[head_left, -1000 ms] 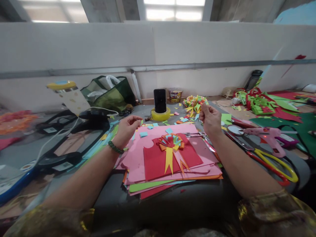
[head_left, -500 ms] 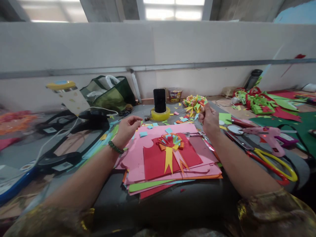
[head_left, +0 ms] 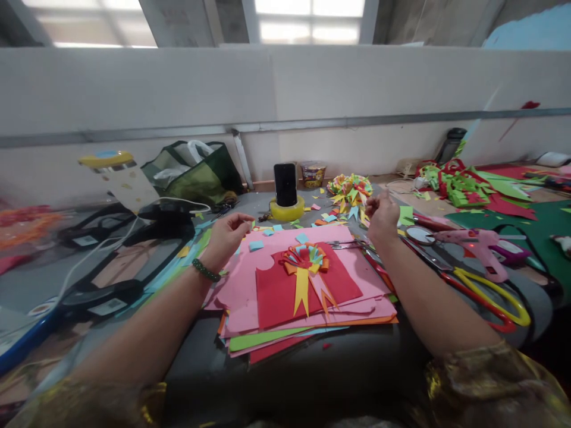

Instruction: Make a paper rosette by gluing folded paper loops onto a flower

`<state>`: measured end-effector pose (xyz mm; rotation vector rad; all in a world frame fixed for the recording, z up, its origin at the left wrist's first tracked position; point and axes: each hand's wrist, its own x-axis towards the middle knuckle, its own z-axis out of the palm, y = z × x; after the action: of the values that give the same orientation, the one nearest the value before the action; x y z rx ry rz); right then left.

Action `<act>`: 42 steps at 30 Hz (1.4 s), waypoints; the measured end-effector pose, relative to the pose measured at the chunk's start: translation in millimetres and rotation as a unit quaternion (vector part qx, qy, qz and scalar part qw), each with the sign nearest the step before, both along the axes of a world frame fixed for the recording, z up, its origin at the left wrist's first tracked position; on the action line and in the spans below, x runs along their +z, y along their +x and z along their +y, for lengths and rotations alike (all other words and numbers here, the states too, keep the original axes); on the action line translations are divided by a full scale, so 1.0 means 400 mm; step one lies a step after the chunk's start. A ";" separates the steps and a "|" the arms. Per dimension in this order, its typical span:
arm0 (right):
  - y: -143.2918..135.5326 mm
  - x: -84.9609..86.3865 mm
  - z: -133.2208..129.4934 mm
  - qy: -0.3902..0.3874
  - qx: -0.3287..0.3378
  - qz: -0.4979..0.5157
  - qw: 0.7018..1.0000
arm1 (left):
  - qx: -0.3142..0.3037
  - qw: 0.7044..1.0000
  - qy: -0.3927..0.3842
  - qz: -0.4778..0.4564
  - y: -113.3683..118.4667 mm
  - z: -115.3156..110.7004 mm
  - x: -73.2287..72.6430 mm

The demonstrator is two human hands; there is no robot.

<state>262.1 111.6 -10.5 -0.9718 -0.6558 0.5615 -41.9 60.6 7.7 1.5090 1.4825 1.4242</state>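
My left hand (head_left: 229, 233) is raised over the left edge of the pink paper sheets (head_left: 243, 294), thumb and forefinger brought together. Whatever may be in that pinch is too small to make out. On the other side, my right hand (head_left: 383, 217) hovers past the sheets' far right corner with its fingers curled in, hiding anything inside. Between them a red paper piece (head_left: 279, 297) lies on the stack. A paper rosette (head_left: 307, 258) of looped coloured strips, with yellow and pink tails, rests on it. Tweezers (head_left: 343, 244) lie at its right.
A phone (head_left: 285, 183) stands in a yellow tape roll (head_left: 288, 211). Behind my right hand are finished rosettes (head_left: 350, 189). To the right lie scissors (head_left: 491, 294) and a pink glue gun (head_left: 479, 244) with its light on. A lamp (head_left: 127, 178) and green bag (head_left: 191, 175) stand left.
The whole view has shifted slightly. My right hand has lowered a little and turned at the wrist, fingers still curled. My left hand keeps its pinch; the rosette stays on the red paper.
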 end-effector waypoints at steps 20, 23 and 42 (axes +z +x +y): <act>-0.021 -0.003 -0.015 0.050 0.019 -0.081 0.995 | 0.004 1.000 0.010 0.007 -0.001 0.000 -0.001; -0.026 0.004 -0.025 0.046 0.043 -0.084 0.994 | 0.006 1.000 0.008 0.012 -0.001 0.000 0.000; -0.030 -0.002 -0.025 0.034 0.031 -0.125 0.991 | 0.006 0.999 0.025 0.045 -0.013 0.006 -0.005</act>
<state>250.1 101.7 -11.2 -0.9682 -0.9259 0.4736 -47.1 63.0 5.7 1.6160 1.5229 1.4266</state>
